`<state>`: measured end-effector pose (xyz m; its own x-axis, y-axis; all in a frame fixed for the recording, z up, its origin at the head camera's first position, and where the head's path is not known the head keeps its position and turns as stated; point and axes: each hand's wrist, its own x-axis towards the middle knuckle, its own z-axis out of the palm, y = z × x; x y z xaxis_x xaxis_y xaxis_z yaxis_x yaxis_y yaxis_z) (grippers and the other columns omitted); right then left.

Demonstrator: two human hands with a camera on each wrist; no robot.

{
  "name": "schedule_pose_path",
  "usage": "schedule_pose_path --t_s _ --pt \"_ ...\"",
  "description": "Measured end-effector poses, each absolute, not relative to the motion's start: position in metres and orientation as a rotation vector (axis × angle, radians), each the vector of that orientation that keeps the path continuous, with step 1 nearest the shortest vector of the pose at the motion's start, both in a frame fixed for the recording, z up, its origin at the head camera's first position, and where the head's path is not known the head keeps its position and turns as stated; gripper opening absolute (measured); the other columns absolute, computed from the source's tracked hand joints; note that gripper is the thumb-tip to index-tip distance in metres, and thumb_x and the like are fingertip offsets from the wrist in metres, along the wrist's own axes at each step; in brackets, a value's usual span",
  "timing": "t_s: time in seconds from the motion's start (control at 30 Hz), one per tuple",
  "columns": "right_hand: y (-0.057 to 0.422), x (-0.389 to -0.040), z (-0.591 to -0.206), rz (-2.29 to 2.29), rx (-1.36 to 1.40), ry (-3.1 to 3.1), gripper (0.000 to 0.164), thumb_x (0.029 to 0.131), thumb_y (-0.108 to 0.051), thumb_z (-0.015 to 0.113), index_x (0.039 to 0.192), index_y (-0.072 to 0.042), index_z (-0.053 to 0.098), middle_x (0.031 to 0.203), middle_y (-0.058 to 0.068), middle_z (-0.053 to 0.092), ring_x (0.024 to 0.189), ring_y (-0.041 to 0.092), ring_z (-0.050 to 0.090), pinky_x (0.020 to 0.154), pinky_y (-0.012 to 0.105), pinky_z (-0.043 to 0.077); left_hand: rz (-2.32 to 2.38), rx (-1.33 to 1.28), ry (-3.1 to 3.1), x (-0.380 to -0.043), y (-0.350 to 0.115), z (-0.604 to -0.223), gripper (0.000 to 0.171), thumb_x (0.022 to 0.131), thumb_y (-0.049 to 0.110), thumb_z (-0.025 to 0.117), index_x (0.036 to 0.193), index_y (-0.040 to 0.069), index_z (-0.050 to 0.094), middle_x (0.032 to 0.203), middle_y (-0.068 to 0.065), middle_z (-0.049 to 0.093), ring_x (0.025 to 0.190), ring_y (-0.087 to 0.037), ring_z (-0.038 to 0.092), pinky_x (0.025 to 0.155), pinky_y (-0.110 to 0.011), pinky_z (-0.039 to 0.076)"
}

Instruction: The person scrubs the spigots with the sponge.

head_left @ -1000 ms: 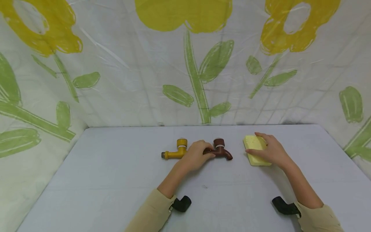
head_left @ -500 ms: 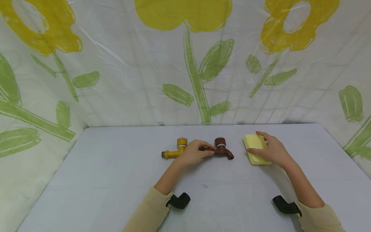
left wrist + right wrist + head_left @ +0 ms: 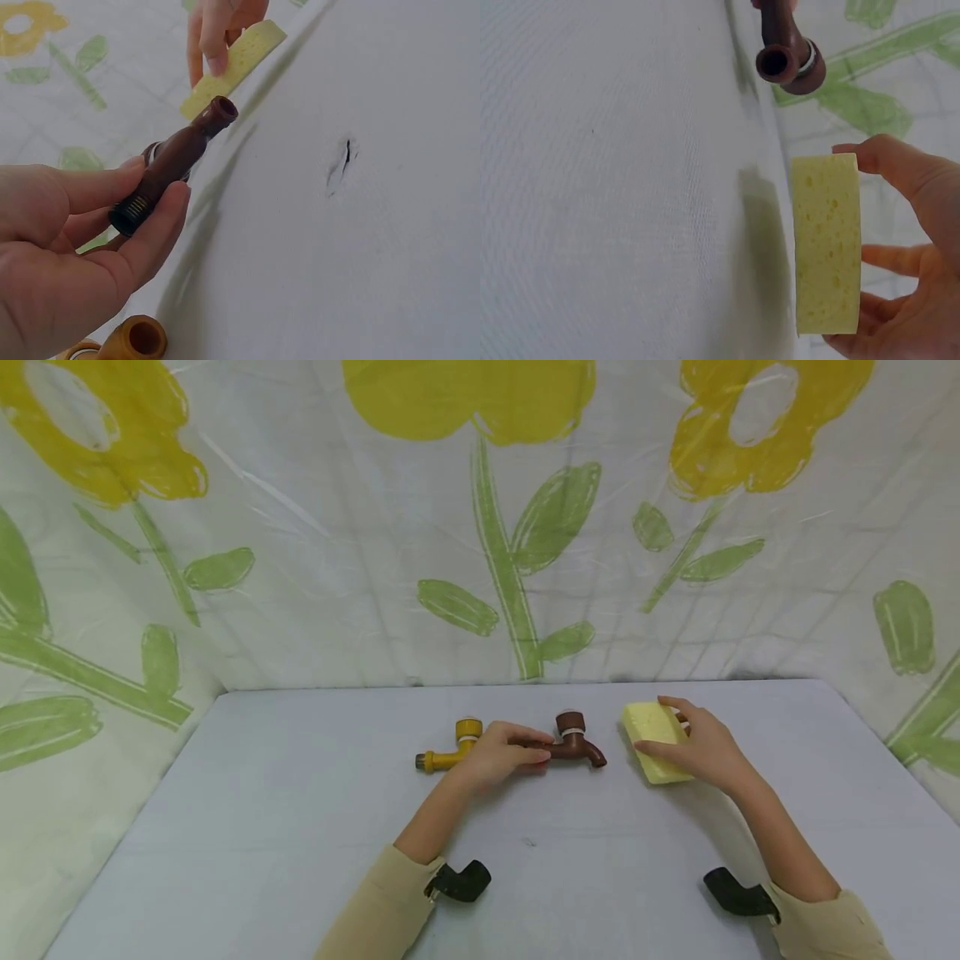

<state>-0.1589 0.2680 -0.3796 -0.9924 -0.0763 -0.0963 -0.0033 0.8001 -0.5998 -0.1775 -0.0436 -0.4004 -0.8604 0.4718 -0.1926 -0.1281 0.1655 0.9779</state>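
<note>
In the head view my left hand [image 3: 497, 755] pinches the threaded inlet end of a brown tap [image 3: 574, 747], knob upward and spout to the right. The left wrist view shows the tap [image 3: 171, 166] between thumb and fingers, raised off the tabletop. To the right, my right hand [image 3: 703, 747] grips a yellow sponge [image 3: 649, 733] by its edges. In the right wrist view the sponge [image 3: 826, 247] stands clear of the surface, its shadow beside it. A yellow tap [image 3: 442, 761] lies just left of my left hand, which hides its spout in the head view.
A white-covered table [image 3: 262, 827] carries all of this, with a small mark [image 3: 529, 842] near its middle. Behind it hangs a flower-printed sheet [image 3: 330, 568]. Black camera mounts [image 3: 463, 882] jut from both wrists.
My left hand has shifted slightly left along the brown tap onto its inlet end, and the tap has risen a little. The sponge has tilted and moved slightly up and left with my right hand.
</note>
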Motion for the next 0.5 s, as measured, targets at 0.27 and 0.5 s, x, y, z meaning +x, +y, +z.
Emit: schedule_pose_path --t_s 0.27,0.5 --pt "0.264 -0.154 -0.372 -0.986 -0.100 2.899 0.091 0.093 -0.042 0.080 0.159 0.003 0.037 0.143 0.037 0.049 0.116 0.052 0.058 0.076 0.043 0.057 1.981 0.238 1.822 -0.176 -0.042 -0.395 0.034 0.099 -0.009 0.066 0.132 -0.015 0.065 0.136 -0.028 0.066 0.090 -0.010 0.074 0.096 -0.035 0.062" --pt "0.254 -0.148 -0.360 -0.996 -0.099 2.918 0.091 0.093 -0.046 0.079 0.160 -0.001 0.037 0.143 0.031 0.052 0.114 0.046 0.058 0.073 0.035 0.052 2.061 0.232 1.808 -0.178 -0.048 -0.391 0.035 0.098 -0.010 0.068 0.132 -0.016 0.064 0.134 -0.027 0.067 0.107 -0.032 0.077 0.094 -0.032 0.062"
